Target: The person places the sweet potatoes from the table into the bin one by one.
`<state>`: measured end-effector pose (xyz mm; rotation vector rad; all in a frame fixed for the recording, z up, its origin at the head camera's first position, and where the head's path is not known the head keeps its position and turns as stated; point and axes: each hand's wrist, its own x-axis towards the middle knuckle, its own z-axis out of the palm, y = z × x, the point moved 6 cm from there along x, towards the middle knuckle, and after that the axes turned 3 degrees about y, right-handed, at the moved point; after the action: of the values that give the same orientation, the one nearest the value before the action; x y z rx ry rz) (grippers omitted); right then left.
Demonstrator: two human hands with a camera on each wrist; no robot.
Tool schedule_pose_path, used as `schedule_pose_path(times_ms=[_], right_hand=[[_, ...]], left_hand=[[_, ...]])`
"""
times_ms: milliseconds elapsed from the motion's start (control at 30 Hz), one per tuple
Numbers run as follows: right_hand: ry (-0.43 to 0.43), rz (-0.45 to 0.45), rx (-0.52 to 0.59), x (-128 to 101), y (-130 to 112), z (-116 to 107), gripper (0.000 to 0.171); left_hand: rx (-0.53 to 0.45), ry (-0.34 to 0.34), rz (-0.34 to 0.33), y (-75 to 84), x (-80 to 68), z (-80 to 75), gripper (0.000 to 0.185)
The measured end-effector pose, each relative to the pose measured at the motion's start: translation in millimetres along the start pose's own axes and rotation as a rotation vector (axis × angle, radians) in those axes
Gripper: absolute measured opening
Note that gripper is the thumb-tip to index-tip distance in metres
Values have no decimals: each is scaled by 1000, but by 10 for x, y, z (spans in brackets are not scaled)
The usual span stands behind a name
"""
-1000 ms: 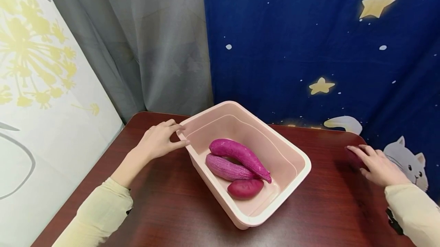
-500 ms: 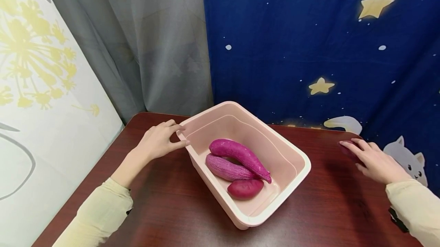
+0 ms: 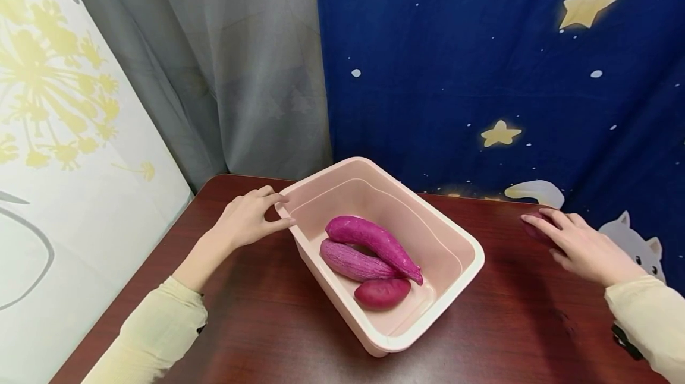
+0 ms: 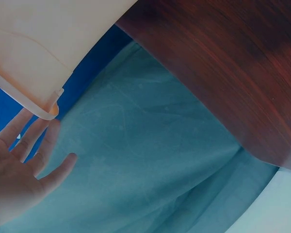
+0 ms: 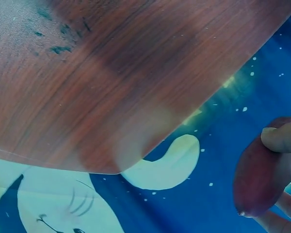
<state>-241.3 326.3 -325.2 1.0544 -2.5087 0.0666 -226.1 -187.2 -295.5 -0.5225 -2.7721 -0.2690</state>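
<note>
- The left hand [image 3: 247, 221] rests at the near-left corner of the pink tub [image 3: 461, 235], fingers straight and lightly spread — fingertips and thumb touch the rim without curling round it. The left wrist view shows the same: open fingers [image 4: 35, 136] just below the tub's corner.
- The right hand [image 3: 583, 247] lies at the far right edge of the dark wooden table [image 3: 278, 330], well apart from the tub, over a dark reddish sweet potato [image 5: 259, 170]. In the right wrist view the fingers curl round this sweet potato and grip it; from the head view only a sliver of it shows under the fingertips.
- Inside the tub lie 3 purple sweet potatoes: a long curved one [image 3: 374, 242] on top, a paler long one [image 3: 348, 260] beneath it, and a short round one [image 3: 382, 292] — touching the others — nearest the person.
- Behind the table hang a grey curtain [image 3: 235, 75] and a blue starry cloth [image 3: 481, 75].
</note>
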Motion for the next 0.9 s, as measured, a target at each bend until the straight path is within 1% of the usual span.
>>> schedule_pose_path(times_ms=[133,567,733,900], right_hand=[[5,-15,-15,30,-40,-67,81],[88,-105,-41,189,-179,-336,78],[95,-128,-47,249,-240,-417,77],[87,-124,-44,301,-278,-497,75]], left_hand=[[0,-2,-1,3,0,-5,53],[1,-7,-7,-3,-1,3,53],[1,-11,-10,-1,0,-3,53],[2,-13,-10,3,5,-10,53]])
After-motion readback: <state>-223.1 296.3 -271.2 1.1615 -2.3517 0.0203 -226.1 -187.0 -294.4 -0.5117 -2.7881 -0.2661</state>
